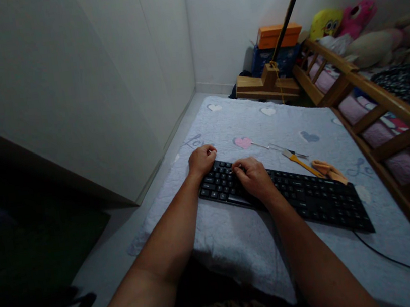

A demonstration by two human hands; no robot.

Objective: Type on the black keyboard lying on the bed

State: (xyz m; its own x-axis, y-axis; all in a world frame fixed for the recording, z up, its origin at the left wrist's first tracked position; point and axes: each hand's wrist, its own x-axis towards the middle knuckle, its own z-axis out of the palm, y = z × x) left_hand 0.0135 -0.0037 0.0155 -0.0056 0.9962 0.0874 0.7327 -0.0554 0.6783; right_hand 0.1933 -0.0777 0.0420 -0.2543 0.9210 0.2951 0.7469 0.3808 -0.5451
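A black keyboard (pixel 310 194) lies at a slant on the pale blue quilted cloth (pixel 232 241). At its far left corner, my left hand (pixel 201 161) is closed with curled fingers against the edge. My right hand (pixel 255 178) rests over the left-hand keys, thumb and fingers pinched together; whatever is between them is too small to make out. Beyond the keyboard lie a thin white stick (pixel 260 145), a slim metal tool like tweezers (pixel 286 150), a brush with a yellow handle (pixel 303 164) and a crumpled orange-brown cloth (pixel 329 171).
A black cable (pixel 396 264) runs from the keyboard to the lower right. A wooden bed rail (pixel 384 98) borders the right side, a pale cabinet (pixel 111 85) the left. Behind stand a wooden base with a pole (pixel 267 81) and an orange box (pixel 274 36).
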